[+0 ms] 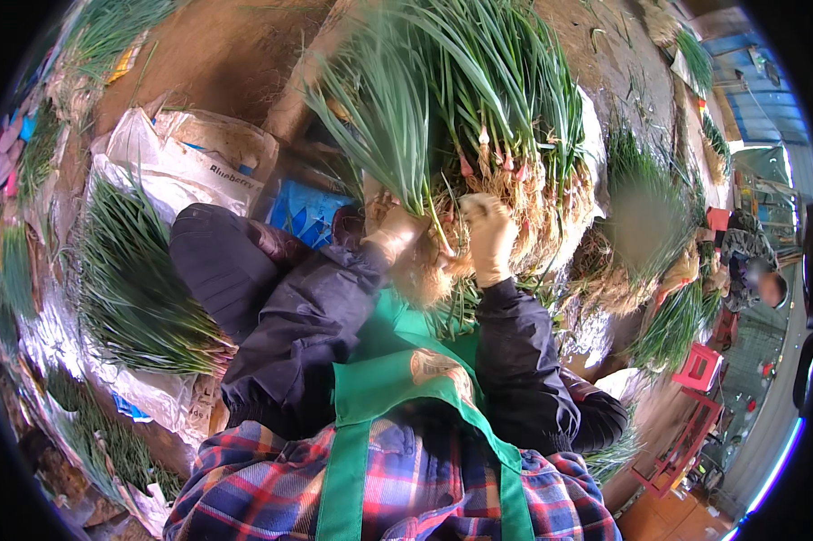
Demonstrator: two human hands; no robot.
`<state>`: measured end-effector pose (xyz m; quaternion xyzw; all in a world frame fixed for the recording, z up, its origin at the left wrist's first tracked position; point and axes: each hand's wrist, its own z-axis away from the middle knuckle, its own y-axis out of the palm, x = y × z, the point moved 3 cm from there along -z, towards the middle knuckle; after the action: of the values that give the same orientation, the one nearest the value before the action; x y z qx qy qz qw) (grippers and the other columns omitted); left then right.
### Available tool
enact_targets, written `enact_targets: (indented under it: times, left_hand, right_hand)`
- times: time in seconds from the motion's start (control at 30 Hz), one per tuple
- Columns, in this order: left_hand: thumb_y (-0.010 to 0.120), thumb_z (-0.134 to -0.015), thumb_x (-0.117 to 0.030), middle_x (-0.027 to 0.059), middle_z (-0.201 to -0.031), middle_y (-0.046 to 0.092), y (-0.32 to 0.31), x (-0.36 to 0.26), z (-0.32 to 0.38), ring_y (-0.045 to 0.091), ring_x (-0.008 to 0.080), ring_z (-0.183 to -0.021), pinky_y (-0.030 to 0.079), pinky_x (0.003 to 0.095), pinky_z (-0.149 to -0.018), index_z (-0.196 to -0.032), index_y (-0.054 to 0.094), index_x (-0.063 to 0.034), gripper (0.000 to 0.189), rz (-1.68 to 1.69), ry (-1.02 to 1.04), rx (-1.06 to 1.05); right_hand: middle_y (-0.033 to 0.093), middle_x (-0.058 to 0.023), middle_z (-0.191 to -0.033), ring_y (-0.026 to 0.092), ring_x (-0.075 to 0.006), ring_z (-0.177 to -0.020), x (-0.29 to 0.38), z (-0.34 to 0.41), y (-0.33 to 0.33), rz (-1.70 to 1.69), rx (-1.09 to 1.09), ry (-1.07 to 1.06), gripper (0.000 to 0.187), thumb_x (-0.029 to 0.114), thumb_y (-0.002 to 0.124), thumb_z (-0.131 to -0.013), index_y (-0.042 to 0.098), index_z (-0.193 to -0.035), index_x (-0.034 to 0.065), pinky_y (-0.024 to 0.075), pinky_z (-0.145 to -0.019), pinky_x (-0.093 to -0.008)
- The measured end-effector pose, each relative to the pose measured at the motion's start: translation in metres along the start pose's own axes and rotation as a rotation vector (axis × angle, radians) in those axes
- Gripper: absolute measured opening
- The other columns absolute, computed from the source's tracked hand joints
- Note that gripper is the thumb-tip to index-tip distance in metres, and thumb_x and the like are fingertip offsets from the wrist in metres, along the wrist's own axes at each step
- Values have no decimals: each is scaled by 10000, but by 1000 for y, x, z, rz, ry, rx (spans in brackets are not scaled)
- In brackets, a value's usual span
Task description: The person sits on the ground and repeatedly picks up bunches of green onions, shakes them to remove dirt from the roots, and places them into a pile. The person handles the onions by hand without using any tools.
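My left hand (398,233), in a pale glove, grips a bunch of long green onion-like plants (406,135) near their lower stems. The roots of that bunch hang down between my wrists. Just to its right, my right hand (491,233), also gloved, has its fingers curled at the roots; whether a root or stem is between them cannot be told. Beyond both hands lies a large heap of the same plants (508,88), leaves pointing away, with reddish bulbs and tan roots (548,216) towards me. Loose green leaves lie below the right hand, over my green apron (393,385).
Trimmed-looking green bunches (136,284) lie on white sacks (176,155) at left. More rooted plants (643,203) lie at right. A blue plastic bag (308,209) is by my left knee. Farther right are a red stool (698,366) and another person (751,264).
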<state>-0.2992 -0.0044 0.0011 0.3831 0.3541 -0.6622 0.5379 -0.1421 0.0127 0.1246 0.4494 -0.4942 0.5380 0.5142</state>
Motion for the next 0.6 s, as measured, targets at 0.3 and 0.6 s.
enact_targets:
  times: [0.3, 0.6]
  left_hand:
    - [540, -892, -52, 140, -878, 664, -51, -75, 52, 626, 197, -625, 546, 323, -526, -1235, 528, -23, 344, 976, -183, -235]
    - [571, -782, 49, 119, -1047, 643, -35, -60, 1, 625, 198, -594, 549, 331, -499, -1227, 525, -55, 459, 821, -61, -169]
  right_hand:
    - [675, -88, -786, 664, -213, -749, 33, 29, -93, 1566, 773, -152, 145, 147, 647, -827, 703, -957, 114, 521, -679, -291]
    - [601, -130, -813, 621, -277, -712, -9, -66, 20, 1325, 84, -194, 119, 136, 644, -831, 596, -921, 74, 488, -605, -389]
